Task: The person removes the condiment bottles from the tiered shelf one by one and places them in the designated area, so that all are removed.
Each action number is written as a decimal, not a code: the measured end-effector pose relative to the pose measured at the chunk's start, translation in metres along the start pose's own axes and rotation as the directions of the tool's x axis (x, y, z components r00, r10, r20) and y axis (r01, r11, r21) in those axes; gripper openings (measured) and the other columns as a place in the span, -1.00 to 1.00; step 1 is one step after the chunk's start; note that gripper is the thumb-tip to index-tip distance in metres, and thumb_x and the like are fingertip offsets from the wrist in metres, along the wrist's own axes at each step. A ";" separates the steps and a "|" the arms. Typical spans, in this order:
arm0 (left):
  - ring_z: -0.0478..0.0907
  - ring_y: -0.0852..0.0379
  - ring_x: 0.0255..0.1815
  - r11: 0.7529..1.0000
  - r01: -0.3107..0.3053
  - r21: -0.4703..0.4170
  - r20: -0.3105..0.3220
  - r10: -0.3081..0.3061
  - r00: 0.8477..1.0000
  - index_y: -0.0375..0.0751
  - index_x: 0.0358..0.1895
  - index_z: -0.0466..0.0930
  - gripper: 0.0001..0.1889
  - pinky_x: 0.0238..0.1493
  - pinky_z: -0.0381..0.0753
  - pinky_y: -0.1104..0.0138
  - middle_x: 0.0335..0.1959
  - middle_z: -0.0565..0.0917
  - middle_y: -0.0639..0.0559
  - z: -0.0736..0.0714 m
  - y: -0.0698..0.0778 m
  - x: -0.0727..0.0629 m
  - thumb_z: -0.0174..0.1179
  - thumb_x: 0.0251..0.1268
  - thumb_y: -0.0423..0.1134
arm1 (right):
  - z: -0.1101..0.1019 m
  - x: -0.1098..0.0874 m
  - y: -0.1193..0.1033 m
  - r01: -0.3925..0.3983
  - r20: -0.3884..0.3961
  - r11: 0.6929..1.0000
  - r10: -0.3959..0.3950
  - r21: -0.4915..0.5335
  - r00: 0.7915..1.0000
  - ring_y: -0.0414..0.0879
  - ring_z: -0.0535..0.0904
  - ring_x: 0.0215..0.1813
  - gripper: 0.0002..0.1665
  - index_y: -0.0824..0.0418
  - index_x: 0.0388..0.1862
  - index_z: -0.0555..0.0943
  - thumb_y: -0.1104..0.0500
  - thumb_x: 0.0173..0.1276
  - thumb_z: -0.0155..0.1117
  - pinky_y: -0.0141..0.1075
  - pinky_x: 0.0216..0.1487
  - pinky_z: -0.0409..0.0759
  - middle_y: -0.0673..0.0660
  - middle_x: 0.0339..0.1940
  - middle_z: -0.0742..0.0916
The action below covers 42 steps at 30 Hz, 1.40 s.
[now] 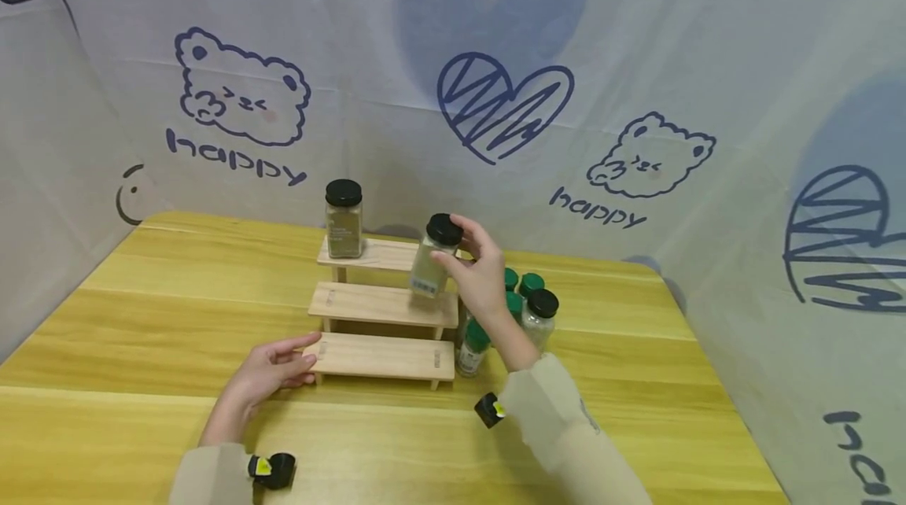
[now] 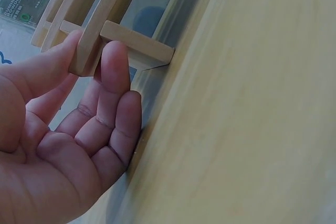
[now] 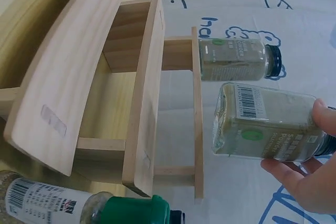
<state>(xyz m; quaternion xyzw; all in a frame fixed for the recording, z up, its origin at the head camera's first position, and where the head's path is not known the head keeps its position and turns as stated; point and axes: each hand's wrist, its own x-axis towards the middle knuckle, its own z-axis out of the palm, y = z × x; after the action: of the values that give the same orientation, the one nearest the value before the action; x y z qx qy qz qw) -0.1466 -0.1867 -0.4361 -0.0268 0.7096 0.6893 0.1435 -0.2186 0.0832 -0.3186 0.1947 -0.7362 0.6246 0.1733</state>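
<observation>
In my right hand (image 1: 481, 273) I grip a square glass spice jar (image 1: 429, 265) with a black lid, tilted and held in the air above the right part of the wooden three-step rack (image 1: 382, 304). The right wrist view shows this jar's barcode label and powder, with fingers and thumb near its lid. My left hand (image 1: 265, 371) pinches the left end of the lowest step, thumb above and fingers beneath in the left wrist view. A matching black-lidded jar (image 1: 344, 222) stands upright on the left of the top step.
Several green-capped spice bottles (image 1: 473, 348) and a black-lidded jar (image 1: 540, 316) stand on the wooden table (image 1: 623, 403), close to the rack's right side. A white cloth (image 1: 368, 119) with drawings hangs behind the table.
</observation>
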 end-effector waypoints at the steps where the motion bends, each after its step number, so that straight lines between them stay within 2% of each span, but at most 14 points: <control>1: 0.59 0.10 -0.42 1.000 0.000 -0.001 -0.001 0.000 1.000 -0.43 0.24 0.18 -0.46 -0.29 0.60 0.32 -0.34 0.61 0.00 0.000 0.000 0.000 0.12 0.22 -0.34 | -0.001 -0.002 -0.001 0.000 0.003 1.000 0.000 -0.003 1.000 0.10 0.53 -0.12 -0.43 0.43 0.09 0.42 0.48 0.03 0.30 -0.42 -0.35 0.57 0.32 -0.07 0.57; 5: 0.59 0.10 -0.42 1.000 -0.004 0.001 -0.001 0.004 1.000 -0.44 0.24 0.18 -0.45 -0.29 0.60 0.32 -0.35 0.60 0.00 0.000 -0.002 0.001 0.12 0.22 -0.33 | -0.007 -0.011 -0.016 -0.012 0.013 1.000 0.012 -0.013 1.000 0.15 0.53 -0.12 -0.43 0.47 0.09 0.40 0.50 0.04 0.28 -0.43 -0.36 0.55 0.36 -0.08 0.56; 8: 0.59 0.10 -0.42 1.000 -0.006 0.005 -0.003 0.007 1.000 -0.44 0.23 0.19 -0.46 -0.29 0.60 0.32 -0.36 0.59 -0.01 0.000 -0.002 0.001 0.12 0.22 -0.32 | -0.010 -0.018 -0.025 -0.022 0.020 1.000 0.023 -0.009 1.000 0.19 0.52 -0.10 -0.43 0.47 0.09 0.40 0.51 0.04 0.27 -0.30 -0.26 0.59 0.38 -0.08 0.55; 11: 0.59 0.10 -0.42 1.000 -0.006 0.007 -0.004 0.006 1.000 -0.43 0.23 0.19 -0.46 -0.29 0.60 0.32 -0.36 0.59 -0.01 0.001 -0.001 0.000 0.12 0.22 -0.32 | -0.014 -0.023 -0.022 -0.031 0.026 0.999 0.031 -0.007 0.999 0.17 0.52 -0.09 -0.43 0.45 0.10 0.40 0.50 0.04 0.27 -0.17 -0.20 0.59 0.37 -0.06 0.55; 18: 0.59 0.11 -0.42 1.000 -0.006 0.001 0.002 0.006 1.000 -0.44 0.24 0.18 -0.46 -0.29 0.60 0.33 -0.36 0.59 0.00 0.000 -0.001 0.000 0.11 0.23 -0.33 | -0.022 -0.035 -0.006 -0.037 0.026 0.999 0.037 -0.015 0.999 0.08 0.52 -0.10 -0.41 0.39 0.10 0.42 0.48 0.02 0.30 -0.30 -0.24 0.59 0.29 -0.02 0.56; 23: 0.59 0.11 -0.42 1.000 -0.003 0.002 0.000 0.003 1.000 -0.44 0.24 0.17 -0.46 -0.29 0.60 0.33 -0.37 0.58 0.00 0.001 0.000 -0.001 0.11 0.23 -0.33 | -0.027 -0.043 -0.008 -0.033 0.028 0.999 0.033 0.000 0.999 0.08 0.52 -0.11 -0.40 0.39 0.09 0.43 0.50 -0.01 0.32 -0.32 -0.23 0.59 0.29 -0.04 0.57; 29: 0.59 0.11 -0.41 1.000 -0.003 0.003 0.003 0.003 1.000 -0.43 0.24 0.17 -0.46 -0.28 0.60 0.32 -0.37 0.57 0.00 0.001 0.000 -0.001 0.11 0.23 -0.32 | -0.032 -0.056 -0.010 -0.066 0.051 0.998 0.066 0.000 0.997 0.07 0.52 -0.10 -0.39 0.40 0.10 0.42 0.50 0.00 0.31 -0.35 -0.21 0.58 0.31 -0.05 0.57; 37: 0.59 0.12 -0.41 1.000 0.004 0.000 0.003 -0.004 1.000 -0.42 0.24 0.17 -0.46 -0.28 0.60 0.33 -0.35 0.58 0.00 0.000 -0.001 0.000 0.11 0.23 -0.32 | -0.042 -0.073 -0.013 -0.065 0.057 0.997 0.063 0.031 0.996 -0.15 0.51 -0.15 -0.40 0.46 0.08 0.41 0.55 -0.02 0.28 -0.41 -0.27 0.58 0.36 -0.08 0.57; 42: 0.59 0.12 -0.41 1.000 0.000 -0.005 0.008 0.000 1.000 -0.42 0.24 0.17 -0.45 -0.28 0.60 0.33 -0.36 0.57 0.01 0.000 -0.001 0.000 0.11 0.23 -0.32 | -0.050 -0.084 -0.012 -0.063 0.050 0.997 0.061 0.033 0.997 -0.19 0.53 -0.15 -0.39 0.47 0.07 0.40 0.58 -0.04 0.27 -0.40 -0.32 0.60 0.36 -0.02 0.55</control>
<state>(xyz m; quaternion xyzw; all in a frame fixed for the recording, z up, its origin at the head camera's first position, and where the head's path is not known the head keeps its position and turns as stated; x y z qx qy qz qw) -0.1464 -0.1864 -0.4371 -0.0243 0.7074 0.6911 0.1462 -0.1393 0.1370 -0.3423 0.1899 -0.7348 0.6375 0.1324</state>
